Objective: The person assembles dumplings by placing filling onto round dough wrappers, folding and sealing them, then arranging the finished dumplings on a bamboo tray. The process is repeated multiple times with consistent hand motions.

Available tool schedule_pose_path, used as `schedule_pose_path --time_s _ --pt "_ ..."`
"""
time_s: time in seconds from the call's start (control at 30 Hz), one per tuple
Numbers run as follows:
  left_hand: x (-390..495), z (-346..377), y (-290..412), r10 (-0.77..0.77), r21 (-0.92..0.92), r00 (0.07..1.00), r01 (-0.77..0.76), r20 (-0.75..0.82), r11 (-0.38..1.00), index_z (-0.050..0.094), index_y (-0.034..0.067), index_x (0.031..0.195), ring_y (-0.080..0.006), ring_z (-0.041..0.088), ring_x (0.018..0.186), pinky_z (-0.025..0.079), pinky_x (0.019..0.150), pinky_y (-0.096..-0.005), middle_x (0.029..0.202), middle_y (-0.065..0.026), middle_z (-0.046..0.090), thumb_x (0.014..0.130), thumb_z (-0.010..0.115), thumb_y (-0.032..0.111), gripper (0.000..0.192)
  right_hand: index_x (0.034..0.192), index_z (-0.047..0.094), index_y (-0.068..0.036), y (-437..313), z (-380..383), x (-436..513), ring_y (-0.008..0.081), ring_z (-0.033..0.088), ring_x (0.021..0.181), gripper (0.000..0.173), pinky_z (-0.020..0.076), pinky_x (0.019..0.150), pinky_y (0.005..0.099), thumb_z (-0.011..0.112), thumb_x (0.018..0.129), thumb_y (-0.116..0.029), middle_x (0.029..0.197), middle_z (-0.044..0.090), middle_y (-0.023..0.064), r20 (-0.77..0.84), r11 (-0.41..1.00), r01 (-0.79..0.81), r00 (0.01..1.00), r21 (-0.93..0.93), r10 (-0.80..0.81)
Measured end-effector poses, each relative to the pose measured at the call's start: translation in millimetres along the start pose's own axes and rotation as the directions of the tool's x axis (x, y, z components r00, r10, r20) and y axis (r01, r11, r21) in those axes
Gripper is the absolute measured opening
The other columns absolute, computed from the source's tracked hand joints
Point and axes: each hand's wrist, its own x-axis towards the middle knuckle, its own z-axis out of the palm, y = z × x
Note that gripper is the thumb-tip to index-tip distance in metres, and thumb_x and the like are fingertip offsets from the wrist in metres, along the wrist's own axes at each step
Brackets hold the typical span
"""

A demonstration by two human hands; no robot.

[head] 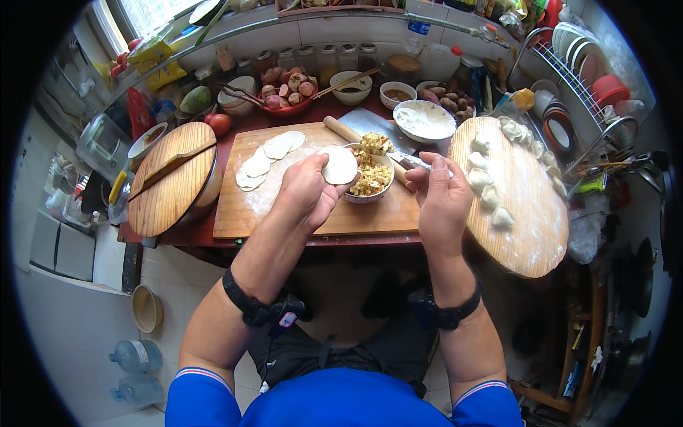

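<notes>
My left hand [312,189] holds a round dough wrapper [340,165], its thumb resting on the near left edge. In my right hand [442,195] is a metal spoon [413,160], loaded with a clump of chopped filling [375,143]. That clump hangs above a bowl [367,198] filled with more of the same mix, just right of the wrapper. Several flat wrappers [256,166] overlap on the floured wooden board [320,227]. Behind the bowl lies a rolling pin [341,129], partly hidden by the spoon and bowl.
Folded dumplings [480,179] sit on a floured round wooden board [525,224] at right. A wooden lid [168,181] covers a pot at left. Along the back stand a bowl of flour [424,120], a red basin [288,109] of vegetables and a bowl with chopsticks [351,88].
</notes>
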Motion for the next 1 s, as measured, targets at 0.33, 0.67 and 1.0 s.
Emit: schedule_pose_path --time_s 0.33,0.67,1.0 --pt "20.4 20.2 -7.5 0.023 -0.028 0.998 -0.025 -0.061 0.999 0.047 -0.018 0.136 -0.0425 0.068 0.123 0.061 0.108 -0.0566 0.139 -0.033 0.059 0.114 0.038 0.008 0.035 0.125 0.07 0.005 -0.5 13.8 -9.3 0.012 0.071 0.086 0.028 0.0577 0.081 0.0275 0.056 0.117 -0.018 0.093 0.076 0.0064 0.138 0.928 0.249 0.966 -0.278 -0.218" --pt "43.8 9.7 -18.2 -0.019 -0.026 0.999 0.02 0.03 0.999 0.052 -0.015 0.133 -0.0375 0.069 0.121 0.06 0.106 -0.0522 0.132 -0.0289 0.065 0.114 0.039 0.014 0.037 0.125 0.072 0.004 11.3 12.3 -20.3 0.0363 0.07 0.088 0.028 0.0574 0.079 0.0453 0.072 0.098 0.001 0.098 0.072 0.0181 0.487 0.499 0.75 0.661 -0.434 -0.57" --pt "50.2 4.3 -21.6 -0.061 -0.14 0.998 0.062 0.009 0.988 0.043 -0.018 0.138 -0.0421 0.067 0.122 0.054 0.115 -0.0562 0.133 -0.0338 0.062 0.117 0.03 0.023 0.048 0.134 0.068 0.006 25.0 10.0 -34.0 0.0332 0.068 0.088 0.041 0.0581 0.081 0.0428 0.073 0.093 0.003 0.098 0.071 0.0156 0.599 0.498 0.778 0.62 -0.383 -0.508"
